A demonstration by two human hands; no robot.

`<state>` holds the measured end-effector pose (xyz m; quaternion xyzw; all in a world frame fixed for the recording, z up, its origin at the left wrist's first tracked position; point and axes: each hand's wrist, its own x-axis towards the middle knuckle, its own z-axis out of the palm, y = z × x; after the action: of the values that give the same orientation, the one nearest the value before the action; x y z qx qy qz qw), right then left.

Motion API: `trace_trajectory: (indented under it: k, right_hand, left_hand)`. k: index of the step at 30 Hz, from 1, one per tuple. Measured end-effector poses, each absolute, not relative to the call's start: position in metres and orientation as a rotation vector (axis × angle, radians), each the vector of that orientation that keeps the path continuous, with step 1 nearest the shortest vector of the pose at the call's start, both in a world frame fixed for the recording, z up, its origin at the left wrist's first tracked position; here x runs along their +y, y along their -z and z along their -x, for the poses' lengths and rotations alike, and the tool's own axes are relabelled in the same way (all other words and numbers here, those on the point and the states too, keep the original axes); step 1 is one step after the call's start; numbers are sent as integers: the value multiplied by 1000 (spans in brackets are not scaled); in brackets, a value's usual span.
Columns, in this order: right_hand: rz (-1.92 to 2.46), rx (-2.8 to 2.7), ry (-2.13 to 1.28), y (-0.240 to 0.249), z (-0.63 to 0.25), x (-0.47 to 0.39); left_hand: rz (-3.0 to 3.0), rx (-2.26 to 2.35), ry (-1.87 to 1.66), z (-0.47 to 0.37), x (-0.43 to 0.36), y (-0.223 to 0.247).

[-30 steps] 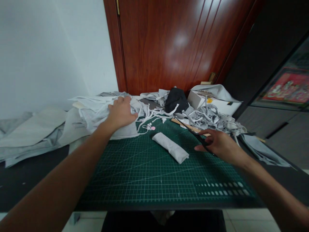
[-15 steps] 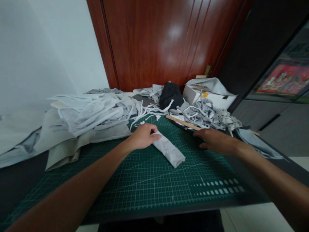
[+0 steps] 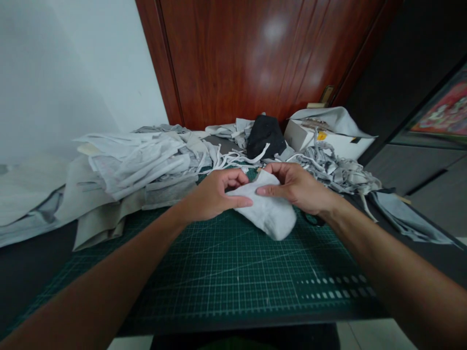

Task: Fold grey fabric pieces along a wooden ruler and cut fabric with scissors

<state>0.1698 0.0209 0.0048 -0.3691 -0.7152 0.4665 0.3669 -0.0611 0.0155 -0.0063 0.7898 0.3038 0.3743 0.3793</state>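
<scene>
Rn L hand (image 3: 211,195) & R hand (image 3: 301,185) are clamping fingers (image 3: 272,190) on white cloth (image 3: 272,214), holding it over green mat (image 3: 226,272).

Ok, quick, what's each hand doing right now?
Left hand: closed, holding the white cloth near one end.
Right hand: closed, holding the same cloth, thumb on top.

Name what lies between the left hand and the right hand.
The white cloth: in the head view it bridges the left hand and the right hand, a thumb of each upon it, over the green cutting mat.
</scene>
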Motion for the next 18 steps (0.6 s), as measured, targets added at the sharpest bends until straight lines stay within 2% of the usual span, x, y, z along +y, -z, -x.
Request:
trace_trajectory:
  k: [4,8,11,14,18]
  right_hand:
    - [719,-1995,-780,-7,-173,17]
    - [612,-2484,-418,8,-180,-15]
    - [677,-2688,-503,21,-188,-39]
    - [759,-2714,-626,28,-190,-52]
    - [1079,-2660,-504,35,-182,-58]
  left_hand:
    - [-2605,950,-1061,70,7,-5]
    - [-3095,749,-447,79,-20,7]
    - [-2963,694,-231,78,-39,20]
    - [-2838,904,-85,69,-45,24]
    - [-2921,1233,117,51,-43,28]
